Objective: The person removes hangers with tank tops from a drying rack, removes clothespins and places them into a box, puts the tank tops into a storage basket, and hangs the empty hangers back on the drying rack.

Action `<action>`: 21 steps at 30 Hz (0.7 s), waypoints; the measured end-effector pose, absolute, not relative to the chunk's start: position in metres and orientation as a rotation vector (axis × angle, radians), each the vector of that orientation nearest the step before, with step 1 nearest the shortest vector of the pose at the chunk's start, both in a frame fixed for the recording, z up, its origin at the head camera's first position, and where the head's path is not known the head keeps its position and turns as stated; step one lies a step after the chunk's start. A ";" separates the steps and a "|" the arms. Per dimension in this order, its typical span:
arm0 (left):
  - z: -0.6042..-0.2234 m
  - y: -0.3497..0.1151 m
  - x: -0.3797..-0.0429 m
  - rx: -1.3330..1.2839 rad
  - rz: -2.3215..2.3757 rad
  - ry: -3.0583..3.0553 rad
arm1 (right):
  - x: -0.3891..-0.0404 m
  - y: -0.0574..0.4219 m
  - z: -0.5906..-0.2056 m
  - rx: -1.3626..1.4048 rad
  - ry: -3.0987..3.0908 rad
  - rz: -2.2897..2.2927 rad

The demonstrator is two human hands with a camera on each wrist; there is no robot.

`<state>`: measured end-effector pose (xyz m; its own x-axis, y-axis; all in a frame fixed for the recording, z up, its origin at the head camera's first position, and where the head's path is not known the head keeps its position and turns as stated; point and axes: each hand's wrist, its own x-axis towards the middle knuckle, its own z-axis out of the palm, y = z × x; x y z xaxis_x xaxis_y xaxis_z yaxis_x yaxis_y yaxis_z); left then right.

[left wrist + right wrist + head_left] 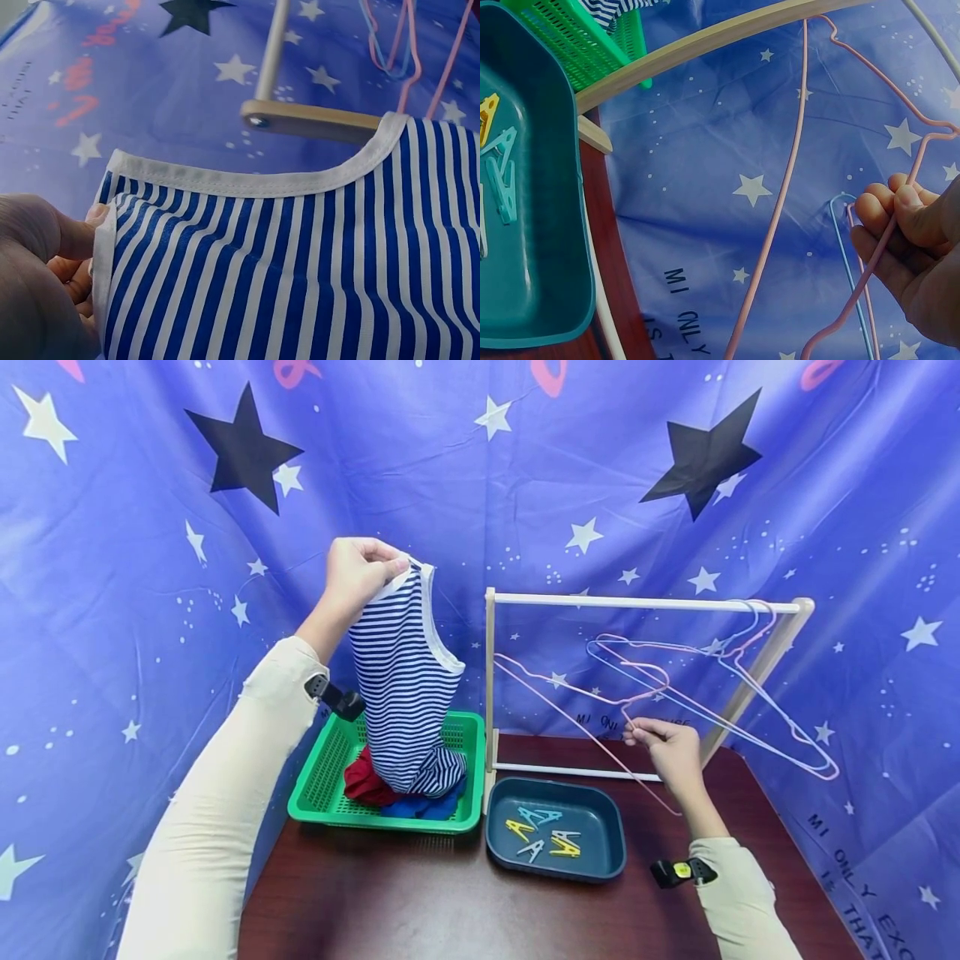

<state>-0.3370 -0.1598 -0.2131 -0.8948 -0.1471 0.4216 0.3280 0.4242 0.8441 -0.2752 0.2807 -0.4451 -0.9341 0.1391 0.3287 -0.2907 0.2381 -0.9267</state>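
Observation:
My left hand pinches the upper edge of a navy-and-white striped tank top, which hangs down with its lower end in the green basket. In the left wrist view the thumb and fingers grip the white-trimmed edge of the tank top. A pink clothes hanger is held in my right hand, with thumb and fingers closed on its wire. In the head view this right hand is in front of the wooden drying rack.
A pink and a blue hanger hang from the rack's right end. Red clothing and blue clothing lie in the basket. A dark blue tray with several clothespins stands on the brown table.

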 end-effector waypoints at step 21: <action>-0.271 -0.154 -0.355 -0.058 -1.223 -2.536 | -0.274 0.279 -0.447 0.121 -2.221 1.721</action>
